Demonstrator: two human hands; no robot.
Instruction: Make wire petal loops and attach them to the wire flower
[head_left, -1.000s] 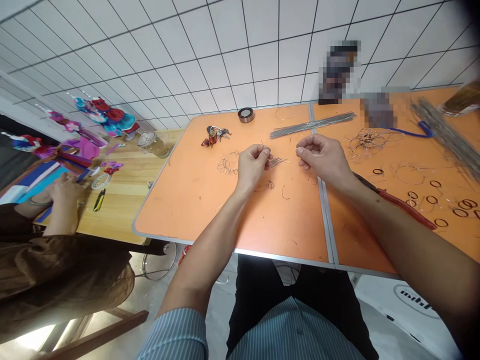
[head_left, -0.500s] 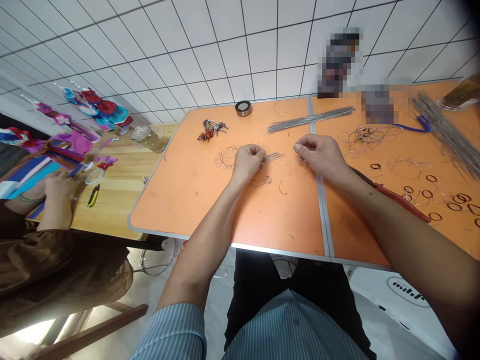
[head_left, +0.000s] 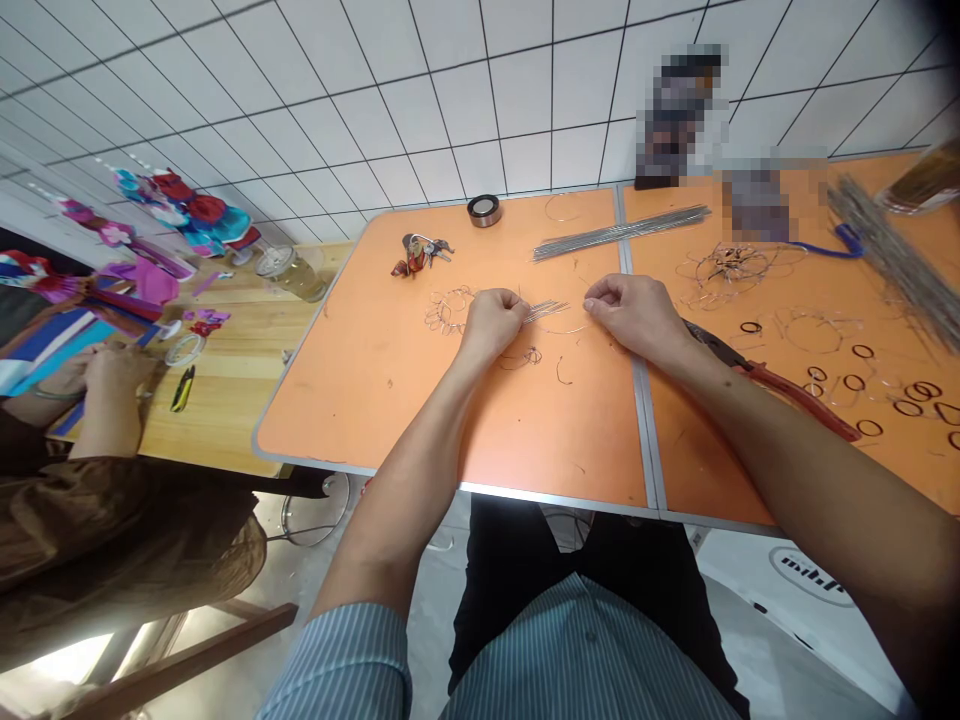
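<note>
My left hand (head_left: 495, 322) is closed in a pinch above the orange table (head_left: 420, 410), and a thin wire (head_left: 564, 331) runs from it in a shallow curve towards my right hand (head_left: 631, 312). The fingertips of my right hand are pinched at the other end of that wire. Right by my left fingertips is a small bundle of short straight wires (head_left: 549, 310); whether it is held or lies on the table I cannot tell. Wire loops (head_left: 445, 311) lie to the left of my left hand, and a small tangle of wire (head_left: 532, 356) lies just below it.
Red-handled pliers (head_left: 799, 388) lie partly under my right forearm. Long straight wires (head_left: 622, 233), a tape roll (head_left: 484, 210) and keys (head_left: 412, 258) lie farther back. Dark rings (head_left: 909, 408) are scattered at right. Another person's hands (head_left: 112, 375) work at the wooden table (head_left: 232, 420).
My right hand has shifted slightly left and down, nearer my left hand. More of the pliers shows beside my right forearm. My left hand stays almost in place.
</note>
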